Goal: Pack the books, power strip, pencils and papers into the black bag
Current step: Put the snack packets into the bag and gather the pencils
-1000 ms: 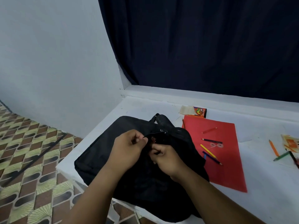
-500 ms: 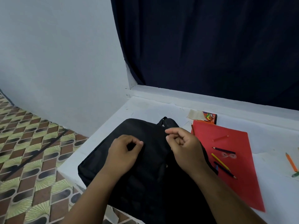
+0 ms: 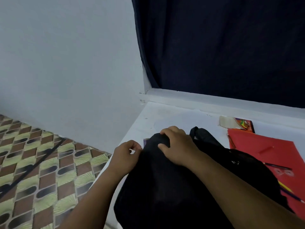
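Note:
The black bag point(image 3: 165, 187) lies on the white table point(image 3: 165, 116), its far left corner raised. My right hand point(image 3: 176, 146) grips that raised corner, fingers curled over the top and thumb on the fabric. Fingers curled, my left hand point(image 3: 127, 156) pinches the bag's left edge. A small purple corner point(image 3: 146, 140) peeks out beside the bag. Red paper point(image 3: 264, 142) lies right of the bag, with a red pencil point(image 3: 265, 149), a black pencil point(image 3: 277, 165) and a yellow pencil point(image 3: 284, 189) on it. No power strip shows.
A colourful pencil box point(image 3: 246, 126) and a beige scrap point(image 3: 227, 122) lie by the window ledge. A dark curtain point(image 3: 222, 47) hangs behind. The table's left edge drops to a patterned tile floor point(image 3: 41, 162) with a black cable.
My right hand has moved from the bag's middle to its far left corner and grips it there. The left hand has shifted up along the left edge. The view has swung left.

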A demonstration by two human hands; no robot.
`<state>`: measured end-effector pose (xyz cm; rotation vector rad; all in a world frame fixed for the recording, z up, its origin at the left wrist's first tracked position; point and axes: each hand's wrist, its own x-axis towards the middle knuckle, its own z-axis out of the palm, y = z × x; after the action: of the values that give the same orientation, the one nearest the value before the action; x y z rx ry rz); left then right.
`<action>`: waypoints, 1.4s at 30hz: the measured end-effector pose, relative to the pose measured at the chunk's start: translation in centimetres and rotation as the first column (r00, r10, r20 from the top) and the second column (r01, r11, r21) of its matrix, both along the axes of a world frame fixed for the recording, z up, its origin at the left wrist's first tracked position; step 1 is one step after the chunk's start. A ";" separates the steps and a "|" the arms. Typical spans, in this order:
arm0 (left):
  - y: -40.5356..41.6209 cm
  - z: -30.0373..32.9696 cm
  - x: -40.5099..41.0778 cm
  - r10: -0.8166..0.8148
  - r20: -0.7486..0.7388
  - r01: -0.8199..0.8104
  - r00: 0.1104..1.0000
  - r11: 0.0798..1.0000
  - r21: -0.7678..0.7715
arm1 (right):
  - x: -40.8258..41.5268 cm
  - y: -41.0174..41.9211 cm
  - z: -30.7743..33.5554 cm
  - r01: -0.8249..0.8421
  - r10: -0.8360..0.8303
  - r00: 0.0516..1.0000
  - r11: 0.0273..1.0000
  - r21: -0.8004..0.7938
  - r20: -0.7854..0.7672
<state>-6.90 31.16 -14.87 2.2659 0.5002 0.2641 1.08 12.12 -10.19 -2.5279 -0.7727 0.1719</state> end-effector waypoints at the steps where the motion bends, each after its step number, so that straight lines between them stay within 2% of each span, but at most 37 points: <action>1: 0.9 -0.7 0.6 -0.021 -0.026 0.022 0.999 1.000 0.016 | 0.3 0.6 -0.9 0.018 -0.017 1.000 0.998 -0.059 0.006; 4: 3.2 -2.9 2.3 -0.073 -0.122 0.080 0.990 0.996 0.048 | 0.5 1.1 -2.9 0.046 -0.041 0.999 0.986 -0.159 0.032; 8: 4.7 -4.9 5.1 -0.097 -0.232 0.120 0.968 0.989 0.086 | 0.5 0.6 -3.7 0.053 -0.041 0.995 0.989 -0.140 0.086; 12: 4.5 -5.5 8.1 -0.100 -0.277 0.159 0.956 0.967 0.198 | 0.4 0.7 -4.0 0.075 -0.059 0.993 0.984 -0.164 0.102; 17: 4.1 -5.7 10.3 -0.153 -0.284 0.218 0.946 0.952 0.214 | 0.4 1.1 -3.9 0.113 -0.090 0.988 0.977 -0.178 0.129; 21: 4.7 -5.9 11.2 -0.166 -0.252 0.204 0.953 0.970 0.134 | 0.5 1.0 -3.8 0.120 -0.099 0.987 0.979 -0.163 0.129; 25: 5.0 -6.0 11.8 -0.241 -0.122 0.245 0.963 0.969 0.019 | 0.5 0.9 -3.9 0.119 -0.099 0.985 0.981 -0.150 0.139; 31: 4.6 -5.4 10.9 -0.171 0.138 0.181 0.976 0.981 -0.065 | 0.3 0.7 -3.9 0.120 -0.099 0.984 0.983 -0.138 0.147; 35: 4.6 -3.8 10.0 -0.044 0.194 0.090 0.980 0.968 -0.234 | 0.1 0.7 -3.8 0.123 -0.102 0.982 0.984 -0.129 0.157; 37: 4.9 -2.9 9.8 0.077 0.246 0.013 0.966 0.938 -0.347 | 0.2 0.6 -3.9 0.121 -0.100 0.983 0.985 -0.126 0.157; 39: 5.4 -1.8 9.6 0.157 0.254 -0.012 0.954 0.870 -0.493 | 0.3 0.5 -4.1 0.123 -0.105 0.982 0.987 -0.106 0.156; 42: 5.4 0.4 8.7 0.126 0.263 0.073 0.956 0.770 -0.634 | 0.3 0.6 -4.1 0.126 -0.115 0.980 0.990 -0.057 0.163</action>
<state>1.78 36.53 -14.42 1.5139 0.3870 0.3717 1.42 12.69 -14.25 -2.6682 -0.6809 -0.0467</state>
